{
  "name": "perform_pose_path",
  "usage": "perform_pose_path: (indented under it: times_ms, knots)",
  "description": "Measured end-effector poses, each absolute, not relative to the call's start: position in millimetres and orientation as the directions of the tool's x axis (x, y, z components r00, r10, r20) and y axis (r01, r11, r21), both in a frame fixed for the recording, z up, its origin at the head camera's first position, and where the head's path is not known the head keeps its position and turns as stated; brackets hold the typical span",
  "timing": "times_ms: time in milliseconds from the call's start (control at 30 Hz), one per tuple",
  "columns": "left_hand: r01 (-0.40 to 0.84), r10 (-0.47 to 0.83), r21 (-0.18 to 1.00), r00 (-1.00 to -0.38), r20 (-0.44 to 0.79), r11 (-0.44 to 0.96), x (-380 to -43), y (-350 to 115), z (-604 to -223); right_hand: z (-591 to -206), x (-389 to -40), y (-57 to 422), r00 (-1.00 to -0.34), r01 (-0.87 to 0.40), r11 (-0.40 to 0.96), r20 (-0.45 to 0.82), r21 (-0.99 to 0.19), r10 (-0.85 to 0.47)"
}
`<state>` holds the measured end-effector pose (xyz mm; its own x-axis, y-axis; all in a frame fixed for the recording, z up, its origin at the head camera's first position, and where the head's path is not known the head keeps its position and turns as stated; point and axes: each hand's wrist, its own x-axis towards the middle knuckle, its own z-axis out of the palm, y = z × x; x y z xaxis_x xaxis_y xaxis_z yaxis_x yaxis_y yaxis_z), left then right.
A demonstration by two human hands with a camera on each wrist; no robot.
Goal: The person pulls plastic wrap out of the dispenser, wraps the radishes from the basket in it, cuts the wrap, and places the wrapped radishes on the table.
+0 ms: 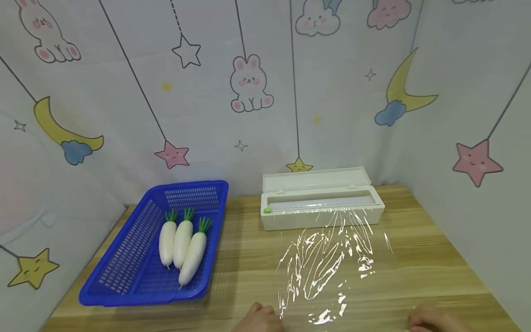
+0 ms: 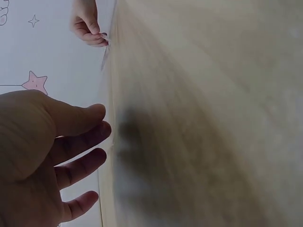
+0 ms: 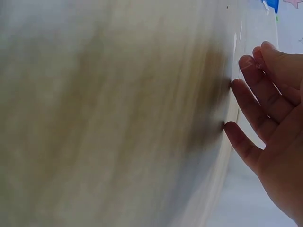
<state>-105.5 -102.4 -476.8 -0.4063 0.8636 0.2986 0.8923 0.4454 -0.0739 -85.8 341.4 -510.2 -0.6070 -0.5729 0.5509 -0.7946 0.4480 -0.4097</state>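
Note:
A sheet of clear plastic wrap [image 1: 327, 263] stretches from a white wrap dispenser [image 1: 323, 220] toward the front of the table. My left hand [image 1: 260, 319] is at the sheet's near left corner and pinches it. In the left wrist view, the thumb and index finger of my left hand [image 2: 52, 146] meet, with the other fingers spread; the film between them barely shows. On the near right, my right hand [image 1: 435, 318] holds the other corner. Crumpled film shows between thumb and index finger of my right hand [image 3: 270, 99] in the right wrist view.
A blue plastic basket [image 1: 114, 253] stands at the left, with three white radishes [image 1: 182, 244] in it. The dispenser's lid [image 1: 317, 179] is up and a roll lies inside. A patterned curtain [image 1: 207, 115] surrounds the wooden table [image 1: 431, 244].

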Motion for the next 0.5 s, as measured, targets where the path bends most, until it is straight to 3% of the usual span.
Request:
perform_pose_path:
  times_ms: [267, 500]
  knots:
    - [0.873, 0.854, 0.221, -0.478, 0.205, 0.436, -110.3, -92.4, -467.5, -511.7, -90.7, 348.8, -0.511, -0.860, 0.370, 0.599, -0.352, -0.617]
    - [0.758, 0.909, 0.557, -0.417, 0.012, 0.340, -125.1, -93.1, -432.9, -510.4, -78.6, 355.4, -0.643, -0.764, 0.427, 0.518, -0.483, -0.565]
